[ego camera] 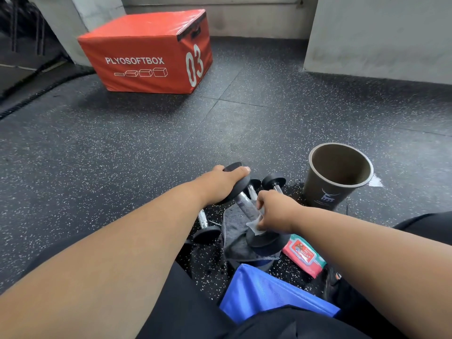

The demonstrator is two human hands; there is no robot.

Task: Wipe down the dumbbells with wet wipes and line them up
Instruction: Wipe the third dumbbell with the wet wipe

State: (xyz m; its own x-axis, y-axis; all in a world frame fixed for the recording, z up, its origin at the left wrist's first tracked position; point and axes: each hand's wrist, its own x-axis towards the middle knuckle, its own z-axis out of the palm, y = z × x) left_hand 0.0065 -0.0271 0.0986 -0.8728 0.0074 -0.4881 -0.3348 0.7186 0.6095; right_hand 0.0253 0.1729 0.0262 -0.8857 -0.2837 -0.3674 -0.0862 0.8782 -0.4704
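Dark rubber gym flooring (122, 143), flecked with white, spreads across the room to pale concrete walls (367, 33) at the back. Far off to the left sits a big orange padded plyo box (146, 52) printed "PLYOSOFTBOX" and "03". Close to the person's lap lies a bright blue fabric bag (264, 292), only partly visible. To the right stands a tall dark brown paper-look bin (335, 177), upright and open at the top, just beside the weights.

On a grey cloth towel (234, 231) spread on the floor, one black rubber-ended dumbbell with a chrome handle (244, 204) stands tilted, its lower head resting on the towel. The left hand (225, 182) lies over the upper head, fingers curled around its rim, steadying it. The right hand (274, 211) pinches a white wet wipe (254, 223) against the lower part of the chrome handle, so its grip is closed on the wipe.

Another small black dumbbell (204, 231) lies on the floor just left of the towel, and the heads of two more (272, 181) show behind the held one, near the bin. A red and green pack of wet wipes (303, 255) lies flat on the floor, just right of the towel, under the right forearm.
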